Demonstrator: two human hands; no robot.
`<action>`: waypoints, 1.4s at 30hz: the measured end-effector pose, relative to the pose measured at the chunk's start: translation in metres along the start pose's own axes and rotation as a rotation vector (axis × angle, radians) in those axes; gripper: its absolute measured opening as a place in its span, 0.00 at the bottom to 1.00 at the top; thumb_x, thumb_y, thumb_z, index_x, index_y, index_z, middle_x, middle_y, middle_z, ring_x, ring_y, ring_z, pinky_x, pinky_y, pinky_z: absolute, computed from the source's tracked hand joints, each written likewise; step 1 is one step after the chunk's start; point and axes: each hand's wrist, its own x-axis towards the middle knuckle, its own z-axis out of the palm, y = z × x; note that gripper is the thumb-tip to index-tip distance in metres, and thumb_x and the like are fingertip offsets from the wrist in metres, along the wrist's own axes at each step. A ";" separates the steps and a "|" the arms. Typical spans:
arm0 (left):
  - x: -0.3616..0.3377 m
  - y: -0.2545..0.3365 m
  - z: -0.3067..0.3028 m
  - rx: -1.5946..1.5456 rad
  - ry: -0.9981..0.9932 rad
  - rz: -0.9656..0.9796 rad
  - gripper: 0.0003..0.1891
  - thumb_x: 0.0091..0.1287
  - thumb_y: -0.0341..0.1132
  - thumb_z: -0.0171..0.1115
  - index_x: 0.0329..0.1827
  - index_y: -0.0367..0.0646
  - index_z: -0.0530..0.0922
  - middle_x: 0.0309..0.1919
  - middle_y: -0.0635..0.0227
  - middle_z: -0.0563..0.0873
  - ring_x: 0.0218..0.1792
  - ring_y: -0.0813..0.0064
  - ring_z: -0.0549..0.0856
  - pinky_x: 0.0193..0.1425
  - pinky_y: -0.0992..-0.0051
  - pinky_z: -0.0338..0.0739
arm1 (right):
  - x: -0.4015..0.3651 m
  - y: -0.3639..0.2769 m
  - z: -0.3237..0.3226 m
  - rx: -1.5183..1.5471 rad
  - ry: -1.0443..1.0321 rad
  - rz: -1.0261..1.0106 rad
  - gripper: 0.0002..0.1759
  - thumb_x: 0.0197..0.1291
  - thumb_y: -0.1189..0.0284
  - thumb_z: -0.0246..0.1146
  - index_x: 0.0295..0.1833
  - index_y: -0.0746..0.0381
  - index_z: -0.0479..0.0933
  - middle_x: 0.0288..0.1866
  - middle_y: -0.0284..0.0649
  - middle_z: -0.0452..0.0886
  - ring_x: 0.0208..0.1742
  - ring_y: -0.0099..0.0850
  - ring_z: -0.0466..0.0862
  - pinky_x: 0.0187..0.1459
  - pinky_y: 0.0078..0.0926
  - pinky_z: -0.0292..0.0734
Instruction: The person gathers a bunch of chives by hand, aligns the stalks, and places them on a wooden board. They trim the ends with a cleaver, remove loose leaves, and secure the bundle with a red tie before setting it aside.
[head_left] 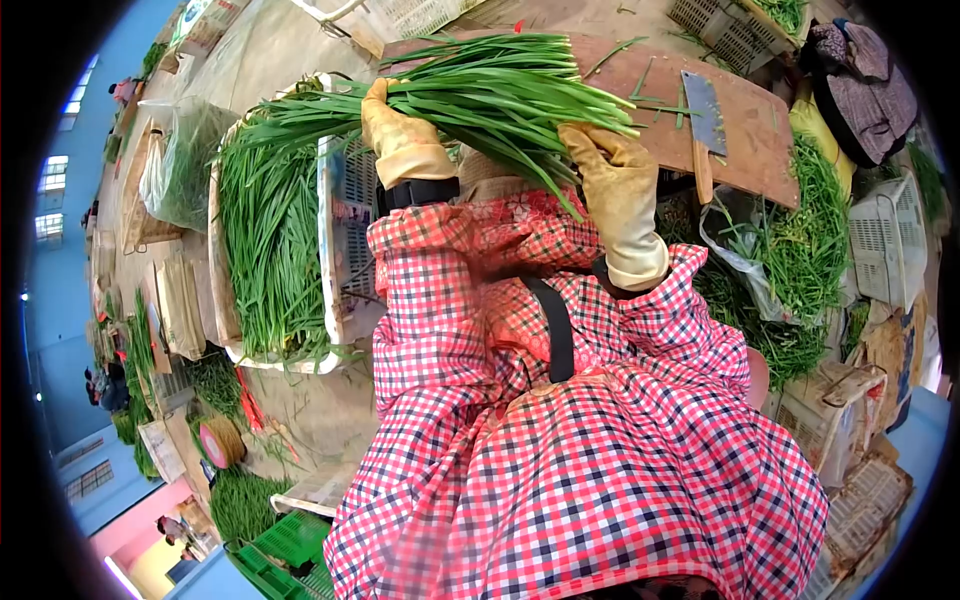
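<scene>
Chive bunch (pixel 500 90): light, floppy, bruisable, I judge; best gripped mid-stalk.
Left hand (pixel 400 135): gloved fingers clamp it, nine o'clock.
Right hand (pixel 622 195): fingers clamp it, four o'clock.

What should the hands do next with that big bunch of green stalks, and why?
Probably lay the bunch of green stalks down on the wooden board. The left hand and the right hand, both gloved, grip it over the board's near side, and the cleaver lies there beside the stalk tips.
</scene>
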 end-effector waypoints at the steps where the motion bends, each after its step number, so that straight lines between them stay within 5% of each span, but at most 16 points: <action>1: 0.003 -0.002 0.000 -0.012 -0.006 0.008 0.06 0.61 0.32 0.63 0.30 0.40 0.79 0.30 0.64 0.84 0.29 0.67 0.82 0.35 0.66 0.81 | 0.000 0.004 -0.001 0.029 0.004 -0.038 0.11 0.62 0.68 0.69 0.44 0.66 0.86 0.37 0.45 0.88 0.37 0.34 0.86 0.43 0.25 0.78; 5: 0.008 -0.014 0.001 0.013 -0.112 0.161 0.06 0.58 0.32 0.64 0.29 0.39 0.78 0.32 0.63 0.82 0.29 0.65 0.81 0.37 0.63 0.81 | 0.003 0.005 -0.016 -0.284 0.009 -0.277 0.10 0.62 0.71 0.69 0.45 0.66 0.85 0.37 0.44 0.87 0.37 0.33 0.86 0.42 0.27 0.78; 12: -0.010 -0.008 0.018 0.096 -0.040 0.035 0.09 0.70 0.35 0.55 0.35 0.40 0.77 0.34 0.63 0.82 0.36 0.65 0.81 0.48 0.65 0.79 | 0.004 0.015 -0.075 -0.623 0.012 -0.419 0.08 0.60 0.67 0.68 0.34 0.60 0.82 0.30 0.43 0.84 0.33 0.43 0.84 0.37 0.36 0.78; 14: -0.007 -0.007 0.012 0.160 -0.085 0.089 0.08 0.71 0.34 0.54 0.36 0.40 0.76 0.34 0.63 0.83 0.36 0.65 0.81 0.49 0.66 0.79 | -0.007 0.035 -0.101 -0.715 -0.042 -0.246 0.08 0.62 0.66 0.67 0.38 0.59 0.84 0.29 0.44 0.84 0.33 0.44 0.85 0.38 0.38 0.78; 15: 0.011 -0.003 0.003 0.088 -0.119 -0.062 0.05 0.72 0.29 0.53 0.42 0.38 0.76 0.35 0.64 0.84 0.38 0.69 0.82 0.49 0.69 0.80 | -0.013 0.041 -0.108 -0.655 -0.143 0.096 0.15 0.66 0.60 0.64 0.41 0.62 0.85 0.28 0.43 0.84 0.31 0.41 0.84 0.37 0.36 0.79; 17: 0.028 -0.013 -0.024 0.666 -0.248 0.403 0.04 0.71 0.27 0.53 0.45 0.38 0.75 0.36 0.64 0.84 0.37 0.71 0.82 0.47 0.70 0.81 | -0.016 0.058 -0.125 -1.173 -0.454 0.116 0.15 0.64 0.59 0.65 0.40 0.59 0.86 0.32 0.46 0.86 0.36 0.45 0.86 0.38 0.40 0.80; 18: 0.025 -0.012 -0.023 0.803 -0.281 0.461 0.07 0.69 0.24 0.55 0.48 0.37 0.75 0.37 0.63 0.85 0.37 0.71 0.83 0.44 0.70 0.82 | -0.017 0.065 -0.128 -1.314 -0.604 0.151 0.14 0.63 0.59 0.65 0.40 0.59 0.86 0.34 0.46 0.86 0.37 0.45 0.86 0.38 0.40 0.80; 20: 0.012 -0.008 -0.020 0.873 -0.281 0.501 0.13 0.66 0.19 0.57 0.53 0.36 0.75 0.39 0.61 0.86 0.37 0.71 0.85 0.40 0.71 0.83 | -0.030 0.056 -0.120 -1.081 -0.418 0.056 0.17 0.60 0.63 0.68 0.52 0.58 0.83 0.40 0.42 0.88 0.40 0.38 0.87 0.44 0.32 0.81; 24: 0.005 -0.008 -0.022 0.870 -0.191 0.549 0.22 0.61 0.14 0.59 0.58 0.35 0.73 0.40 0.58 0.86 0.36 0.67 0.87 0.35 0.68 0.85 | -0.024 0.005 -0.070 0.017 -0.482 0.406 0.37 0.55 0.64 0.76 0.69 0.61 0.72 0.53 0.39 0.85 0.40 0.25 0.83 0.46 0.25 0.81; 26: 0.008 -0.014 -0.028 0.904 -0.186 0.637 0.22 0.61 0.14 0.60 0.59 0.36 0.73 0.40 0.58 0.86 0.35 0.67 0.87 0.35 0.67 0.85 | -0.024 0.005 -0.040 0.116 -0.423 0.194 0.36 0.57 0.66 0.74 0.68 0.70 0.70 0.53 0.44 0.84 0.37 0.21 0.81 0.41 0.18 0.80; 28: 0.029 -0.005 -0.028 0.324 -0.319 0.196 0.22 0.63 0.15 0.59 0.60 0.39 0.73 0.40 0.60 0.86 0.35 0.66 0.87 0.35 0.66 0.86 | -0.026 0.015 -0.021 0.461 -0.356 0.360 0.30 0.59 0.70 0.73 0.64 0.71 0.73 0.48 0.42 0.85 0.34 0.20 0.80 0.37 0.17 0.78; 32: 0.028 -0.005 -0.029 0.262 -0.273 0.192 0.18 0.66 0.18 0.55 0.58 0.40 0.74 0.41 0.59 0.86 0.35 0.65 0.87 0.36 0.65 0.87 | -0.034 0.023 -0.025 0.338 -0.317 0.362 0.15 0.62 0.75 0.67 0.54 0.69 0.82 0.37 0.36 0.86 0.30 0.19 0.78 0.33 0.16 0.74; 36: 0.020 0.007 -0.025 0.106 -0.273 0.022 0.17 0.67 0.20 0.55 0.57 0.42 0.75 0.42 0.57 0.86 0.36 0.62 0.88 0.38 0.62 0.87 | -0.044 0.058 -0.074 -0.622 -0.552 -0.025 0.13 0.62 0.69 0.68 0.46 0.67 0.85 0.33 0.43 0.87 0.32 0.27 0.85 0.36 0.24 0.79; 38: 0.013 0.011 -0.022 0.050 -0.246 -0.018 0.15 0.68 0.23 0.55 0.56 0.43 0.75 0.43 0.56 0.87 0.37 0.60 0.88 0.38 0.60 0.87 | -0.055 0.084 -0.095 -0.379 -0.470 0.272 0.16 0.62 0.63 0.68 0.45 0.66 0.86 0.35 0.43 0.88 0.37 0.30 0.87 0.40 0.25 0.81; 39: 0.008 0.010 -0.023 0.103 -0.232 0.043 0.13 0.68 0.26 0.55 0.55 0.44 0.75 0.43 0.56 0.87 0.37 0.60 0.88 0.39 0.59 0.87 | -0.042 0.045 -0.098 -0.195 -0.564 0.511 0.20 0.62 0.63 0.68 0.54 0.66 0.82 0.47 0.45 0.87 0.46 0.32 0.87 0.48 0.26 0.81; 42: -0.008 0.000 -0.019 0.350 -0.143 0.315 0.12 0.67 0.39 0.62 0.50 0.46 0.77 0.41 0.63 0.87 0.36 0.63 0.87 0.37 0.60 0.86 | -0.026 0.010 -0.084 0.462 -0.556 0.550 0.28 0.62 0.66 0.69 0.65 0.67 0.74 0.61 0.46 0.81 0.56 0.33 0.84 0.54 0.27 0.80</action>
